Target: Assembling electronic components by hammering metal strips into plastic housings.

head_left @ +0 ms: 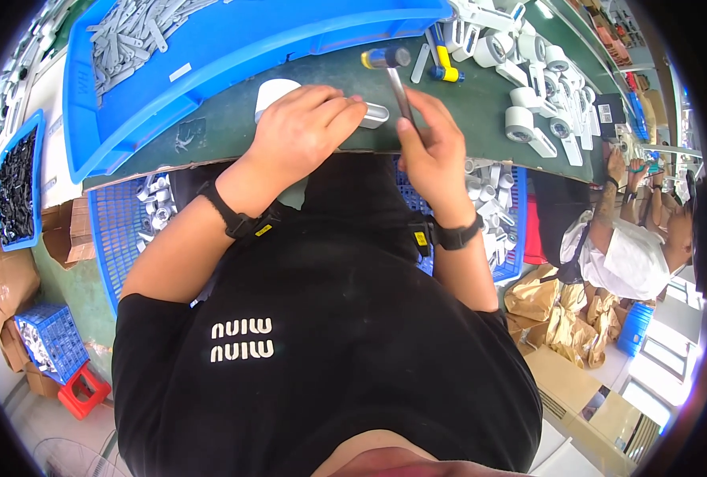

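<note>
My left hand point(306, 127) is closed over a white plastic part point(275, 94) with a round head and a slotted handle, which lies at the near edge of the green table point(464, 103). The handle's end sticks out past my fingers, toward the right. In my right hand point(434, 147) is a small mallet point(385, 58), held upright by its metal shaft. Its head has one yellowish and one dark face and stands above the table, apart from the white part. My fingers hide the middle of that part.
A large blue tray point(234, 75) with grey flat strips point(135, 36) fills the far left. A yellow-and-blue tool point(446, 67) lies behind the mallet. Several white parts point(544, 87) are piled at right. Blue crates point(119, 238) stand below the table edge. A co-worker point(623, 254) sits at far right.
</note>
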The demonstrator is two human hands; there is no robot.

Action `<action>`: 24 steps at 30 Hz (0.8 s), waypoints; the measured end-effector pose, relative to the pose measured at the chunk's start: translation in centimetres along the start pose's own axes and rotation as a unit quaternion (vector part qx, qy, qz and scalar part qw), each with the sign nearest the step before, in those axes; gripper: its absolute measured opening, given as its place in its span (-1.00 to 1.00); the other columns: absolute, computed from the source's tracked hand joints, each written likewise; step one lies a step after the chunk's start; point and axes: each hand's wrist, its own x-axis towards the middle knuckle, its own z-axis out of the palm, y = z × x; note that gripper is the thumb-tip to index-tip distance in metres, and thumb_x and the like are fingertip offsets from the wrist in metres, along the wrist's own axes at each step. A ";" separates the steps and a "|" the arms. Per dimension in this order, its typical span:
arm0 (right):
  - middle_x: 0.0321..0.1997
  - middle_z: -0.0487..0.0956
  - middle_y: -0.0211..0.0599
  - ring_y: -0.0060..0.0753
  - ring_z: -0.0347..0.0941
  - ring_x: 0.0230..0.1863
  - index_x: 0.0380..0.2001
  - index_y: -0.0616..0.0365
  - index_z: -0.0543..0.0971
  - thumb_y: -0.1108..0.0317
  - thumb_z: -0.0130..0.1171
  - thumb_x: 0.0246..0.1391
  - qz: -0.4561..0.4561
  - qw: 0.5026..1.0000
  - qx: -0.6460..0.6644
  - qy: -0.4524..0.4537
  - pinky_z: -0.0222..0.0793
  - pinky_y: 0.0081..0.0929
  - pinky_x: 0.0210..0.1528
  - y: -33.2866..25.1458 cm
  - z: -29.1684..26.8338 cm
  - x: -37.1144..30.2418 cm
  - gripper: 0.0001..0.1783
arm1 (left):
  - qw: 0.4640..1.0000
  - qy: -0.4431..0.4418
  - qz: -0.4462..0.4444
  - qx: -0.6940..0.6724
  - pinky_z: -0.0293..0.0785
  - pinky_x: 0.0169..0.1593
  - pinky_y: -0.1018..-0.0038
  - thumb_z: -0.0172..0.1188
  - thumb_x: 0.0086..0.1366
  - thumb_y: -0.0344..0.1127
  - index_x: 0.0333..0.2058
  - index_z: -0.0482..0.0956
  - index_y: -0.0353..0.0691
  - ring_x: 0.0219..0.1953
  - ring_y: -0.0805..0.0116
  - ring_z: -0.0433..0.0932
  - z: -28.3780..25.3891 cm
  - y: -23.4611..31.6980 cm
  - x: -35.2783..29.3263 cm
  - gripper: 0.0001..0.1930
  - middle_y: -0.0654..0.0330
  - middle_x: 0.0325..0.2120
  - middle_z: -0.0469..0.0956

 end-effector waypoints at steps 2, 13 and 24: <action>-0.18 0.67 -0.21 -0.45 0.53 -0.45 0.34 0.28 0.58 0.61 0.13 0.37 -0.067 0.996 -0.065 -0.015 0.48 -0.48 -0.32 -0.7 -2.1 -1.1 -0.50 | 1.000 -0.001 -0.003 -0.002 0.73 -0.13 0.32 0.42 0.14 -0.43 -0.15 0.72 -0.20 -0.17 0.21 0.76 -0.3 0.0 0.1 -0.74 0.24 -0.32 0.73; -0.21 0.63 -0.05 -0.17 0.60 -0.28 0.47 0.40 0.40 0.70 0.06 0.35 -0.143 0.966 -0.211 -0.046 0.58 -0.34 -0.10 -1.8 -5.0 -6.0 -0.38 | 1.000 -0.006 -0.007 -0.013 0.71 -0.15 0.31 0.42 0.15 -0.46 -0.15 0.70 -0.21 -0.21 0.19 0.75 -0.2 0.2 0.3 -0.74 0.24 -0.36 0.70; -0.26 0.66 -0.21 -0.42 0.59 -0.30 0.42 0.34 0.49 0.61 0.12 0.37 -0.059 0.977 -0.185 -0.093 0.54 -0.39 -0.15 -1.9 -4.7 -5.0 -0.44 | 0.998 -0.016 -0.032 -0.054 0.66 -0.21 0.29 0.44 0.12 -0.50 -0.14 0.67 -0.22 -0.28 0.13 0.72 -0.3 0.1 0.4 -0.71 0.17 -0.42 0.67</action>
